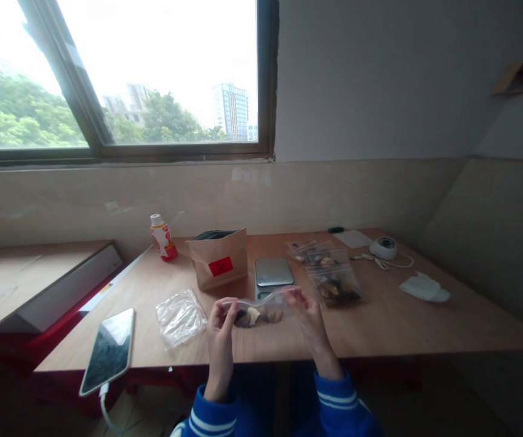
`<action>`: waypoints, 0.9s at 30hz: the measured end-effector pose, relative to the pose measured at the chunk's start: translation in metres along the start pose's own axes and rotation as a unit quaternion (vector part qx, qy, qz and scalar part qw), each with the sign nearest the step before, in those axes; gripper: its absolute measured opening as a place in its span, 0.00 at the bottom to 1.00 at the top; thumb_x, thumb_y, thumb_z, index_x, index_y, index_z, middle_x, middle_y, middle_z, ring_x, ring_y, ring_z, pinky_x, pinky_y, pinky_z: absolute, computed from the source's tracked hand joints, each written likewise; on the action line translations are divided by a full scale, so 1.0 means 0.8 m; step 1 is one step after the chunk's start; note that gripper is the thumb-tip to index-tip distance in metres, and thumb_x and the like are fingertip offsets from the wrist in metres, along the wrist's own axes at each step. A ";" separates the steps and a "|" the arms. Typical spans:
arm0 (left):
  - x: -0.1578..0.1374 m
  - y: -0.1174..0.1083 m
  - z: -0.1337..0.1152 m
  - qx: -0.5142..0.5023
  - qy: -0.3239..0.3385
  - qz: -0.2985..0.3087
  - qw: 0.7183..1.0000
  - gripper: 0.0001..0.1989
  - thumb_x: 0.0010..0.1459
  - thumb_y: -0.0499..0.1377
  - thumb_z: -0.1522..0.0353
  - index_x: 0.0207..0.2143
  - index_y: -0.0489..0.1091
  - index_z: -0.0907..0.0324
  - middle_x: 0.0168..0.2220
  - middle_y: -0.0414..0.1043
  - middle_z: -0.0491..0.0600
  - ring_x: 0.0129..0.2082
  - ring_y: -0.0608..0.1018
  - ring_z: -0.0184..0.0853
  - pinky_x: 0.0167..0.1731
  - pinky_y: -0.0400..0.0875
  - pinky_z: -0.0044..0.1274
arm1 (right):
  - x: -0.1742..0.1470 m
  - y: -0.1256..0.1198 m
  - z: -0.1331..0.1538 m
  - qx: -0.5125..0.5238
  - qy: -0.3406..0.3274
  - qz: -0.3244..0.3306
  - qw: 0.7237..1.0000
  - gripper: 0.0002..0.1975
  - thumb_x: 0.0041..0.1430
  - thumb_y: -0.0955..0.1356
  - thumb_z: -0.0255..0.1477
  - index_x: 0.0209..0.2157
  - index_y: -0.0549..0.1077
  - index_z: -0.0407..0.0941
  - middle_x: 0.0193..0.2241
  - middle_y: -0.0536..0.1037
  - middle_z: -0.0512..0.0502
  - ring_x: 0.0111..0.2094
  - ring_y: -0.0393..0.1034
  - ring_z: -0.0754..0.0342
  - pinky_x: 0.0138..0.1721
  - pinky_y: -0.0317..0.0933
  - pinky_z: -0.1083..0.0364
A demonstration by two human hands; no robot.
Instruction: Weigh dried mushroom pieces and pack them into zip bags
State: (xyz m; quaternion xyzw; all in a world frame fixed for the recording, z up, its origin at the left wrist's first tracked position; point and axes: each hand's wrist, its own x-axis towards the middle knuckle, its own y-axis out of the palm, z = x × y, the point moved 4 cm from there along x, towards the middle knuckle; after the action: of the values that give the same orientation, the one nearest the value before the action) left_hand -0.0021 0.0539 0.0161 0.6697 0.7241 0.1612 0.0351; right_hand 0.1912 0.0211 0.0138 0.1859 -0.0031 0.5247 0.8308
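A clear zip bag (268, 302) with several brown and pale dried pieces in it is stretched between my two hands over the table's front part. My left hand (221, 318) pinches the bag's top edge at the left corner. At the right end of the same edge, my right hand (306, 309) has its fingers closed on the plastic. Just behind the bag sits a small kitchen scale (273, 272) with a metal top, its front partly hidden. A kraft paper pouch (222, 267) with a red label stands upright with its top open, left of the scale.
Filled zip bags (334, 279) lie right of the scale. Clear plastic bags (180, 318) lie to the left, near a phone (109, 351) with a cable, overhanging the edge. Behind stands a red-labelled bottle (164, 238). Far right are a white camera (383, 247) and a crumpled tissue (424, 287).
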 end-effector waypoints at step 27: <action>0.000 0.010 0.016 0.014 -0.022 0.018 1.000 0.17 0.49 0.64 0.58 0.37 0.73 0.60 0.34 0.77 0.49 0.36 0.77 0.35 0.36 0.71 0.24 | -0.002 0.015 -0.009 -0.043 0.016 0.003 0.999 0.18 0.53 0.71 0.43 0.37 0.77 0.42 0.35 0.82 0.41 0.38 0.76 0.48 0.40 0.67 0.52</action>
State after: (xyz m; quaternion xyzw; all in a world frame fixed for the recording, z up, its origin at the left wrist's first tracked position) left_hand 0.0086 0.0567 0.0063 0.6862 0.7134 0.1368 0.0385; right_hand 0.1786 0.0268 0.0104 0.1416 -0.0133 0.5291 0.8366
